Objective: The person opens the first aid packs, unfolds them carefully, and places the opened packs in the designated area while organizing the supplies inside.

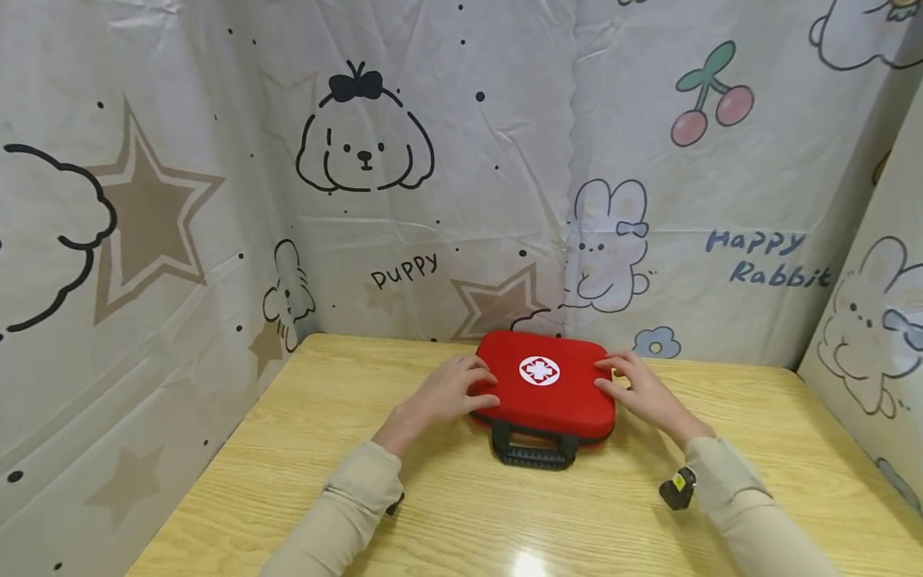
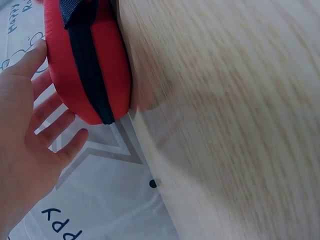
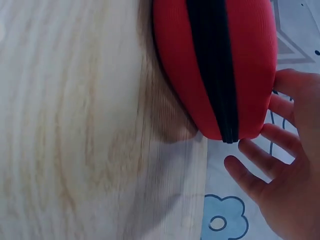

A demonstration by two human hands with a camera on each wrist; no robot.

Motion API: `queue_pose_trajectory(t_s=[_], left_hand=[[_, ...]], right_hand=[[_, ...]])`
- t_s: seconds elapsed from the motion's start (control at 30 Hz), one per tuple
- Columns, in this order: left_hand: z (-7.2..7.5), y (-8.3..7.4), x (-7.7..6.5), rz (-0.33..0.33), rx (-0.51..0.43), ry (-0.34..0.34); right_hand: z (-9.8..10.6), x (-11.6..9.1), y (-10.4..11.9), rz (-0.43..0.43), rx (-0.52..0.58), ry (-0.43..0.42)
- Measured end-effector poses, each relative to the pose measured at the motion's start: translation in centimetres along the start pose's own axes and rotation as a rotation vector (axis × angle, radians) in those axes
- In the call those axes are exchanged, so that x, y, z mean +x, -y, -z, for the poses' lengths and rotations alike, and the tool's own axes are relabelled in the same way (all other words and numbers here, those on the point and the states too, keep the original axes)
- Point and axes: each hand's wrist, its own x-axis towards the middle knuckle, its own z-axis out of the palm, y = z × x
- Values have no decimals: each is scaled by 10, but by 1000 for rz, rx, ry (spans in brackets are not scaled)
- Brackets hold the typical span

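Head view, centre frame: left hand and right hand, fingers flat, flank the red first-aid case on the wooden surface, cartoon-print curtain crowding close behind.

My head camera sits above the near edge of the table and looks forward and down, far enough back to take in both forearms, the whole red case and the printed curtain behind. The left wrist camera looks along the palm, very near the case's left end, with the tabletop turned on its side. The right wrist camera mirrors it, close against the case's right end. All three views share the case, the wood and the curtain.
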Motion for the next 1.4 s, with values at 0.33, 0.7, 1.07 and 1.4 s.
queue_pose_trajectory(t_s=[0.33, 0.7, 1.07, 1.4], left_hand=[[5, 7, -2, 37, -79, 4], [14, 19, -2, -20, -37, -29], [17, 5, 1, -131, 82, 55], [12, -24, 10, -199, 61, 150]], right_hand=[[-7, -3, 8, 4, -34, -37], [-8, -13, 29, -41, -37, -27], [-1, -15, 27, -29, -165, -39], [6, 2, 8, -36, -112, -6]])
